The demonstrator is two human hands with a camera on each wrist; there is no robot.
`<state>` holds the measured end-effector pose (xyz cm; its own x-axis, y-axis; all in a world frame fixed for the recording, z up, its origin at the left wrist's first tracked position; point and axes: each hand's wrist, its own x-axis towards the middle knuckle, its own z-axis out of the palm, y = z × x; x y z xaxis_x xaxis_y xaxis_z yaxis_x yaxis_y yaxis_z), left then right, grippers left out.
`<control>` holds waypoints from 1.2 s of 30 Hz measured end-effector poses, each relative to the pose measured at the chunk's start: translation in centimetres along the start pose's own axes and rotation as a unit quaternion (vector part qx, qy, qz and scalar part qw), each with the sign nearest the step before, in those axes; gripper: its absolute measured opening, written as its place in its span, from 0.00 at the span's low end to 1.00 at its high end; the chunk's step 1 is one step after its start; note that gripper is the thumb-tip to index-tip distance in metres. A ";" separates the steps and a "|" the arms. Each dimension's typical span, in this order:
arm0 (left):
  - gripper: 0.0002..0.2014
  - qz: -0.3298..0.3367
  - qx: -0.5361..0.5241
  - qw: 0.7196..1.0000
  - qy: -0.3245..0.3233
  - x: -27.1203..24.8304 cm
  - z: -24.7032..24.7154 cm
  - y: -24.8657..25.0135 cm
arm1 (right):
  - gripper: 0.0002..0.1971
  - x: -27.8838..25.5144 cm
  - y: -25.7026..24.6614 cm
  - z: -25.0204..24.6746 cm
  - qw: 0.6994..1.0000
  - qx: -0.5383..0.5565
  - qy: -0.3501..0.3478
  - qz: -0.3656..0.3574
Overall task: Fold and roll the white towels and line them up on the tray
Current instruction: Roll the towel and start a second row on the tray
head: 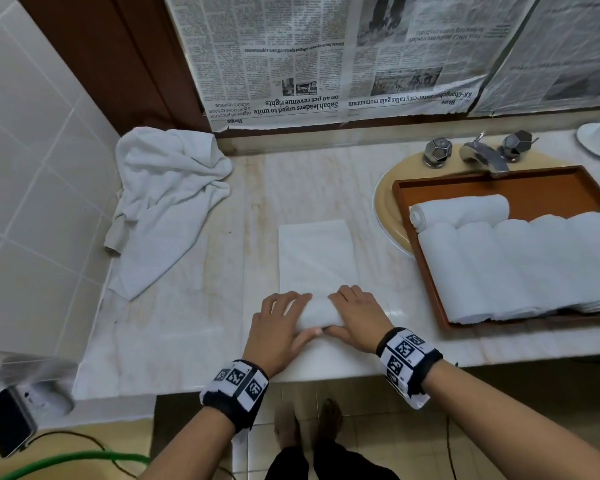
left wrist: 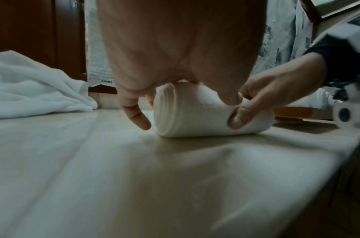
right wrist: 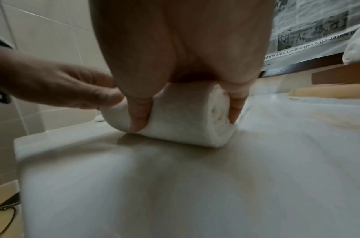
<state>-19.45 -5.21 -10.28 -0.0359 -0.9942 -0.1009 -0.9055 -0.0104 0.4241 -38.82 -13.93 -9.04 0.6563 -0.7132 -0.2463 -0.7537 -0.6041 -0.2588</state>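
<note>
Near the front edge of the tabletop [head: 187, 341] both my hands are curled over one half-rolled white towel [head: 317, 315]. My left hand [head: 281, 332] holds its left end, thumb on the near side; my right hand [head: 355, 318] clamps the right end, thumb pressed into the roll [right wrist: 183, 116]. The flat, unrolled part of this towel [head: 316, 258] lies stretched away from me. To the right, a brown tray [head: 499, 183] sits over the sink and carries several rolled towels [head: 513, 268] side by side, one more [head: 461, 207] lying across behind them. At far left a crumpled towel [head: 167, 192] lies against the tiled wall.
</note>
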 end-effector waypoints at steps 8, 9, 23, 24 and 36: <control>0.37 -0.036 -0.135 0.985 -0.102 0.3 0.1 -0.7 | 0.32 -2.8 -0.8 0.3 1.000 0.010 0.025 0.009; 0.36 -0.041 -0.153 0.981 -0.111 0.6 0.2 -0.9 | 0.33 -3.2 -1.0 0.7 0.999 -0.016 0.046 0.000; 0.37 -0.004 -0.021 1.000 -0.015 -2.5 0.8 -0.2 | 0.32 -1.0 0.5 -1.4 0.982 0.141 -0.125 0.007; 0.37 -0.007 -0.027 0.999 -0.032 -2.4 0.6 -0.4 | 0.30 -1.1 0.8 -1.6 0.974 0.174 -0.144 0.006; 0.44 -0.024 -0.048 0.989 -0.135 0.5 -1.3 -0.6 | 0.40 -1.4 0.4 -0.2 0.999 0.026 -0.035 -0.003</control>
<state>-18.39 -5.84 -9.42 -0.1172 -0.9278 -0.3542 -0.8652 -0.0796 0.4951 -40.06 -13.25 -8.64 0.6638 -0.6817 -0.3077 -0.7474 -0.5884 -0.3087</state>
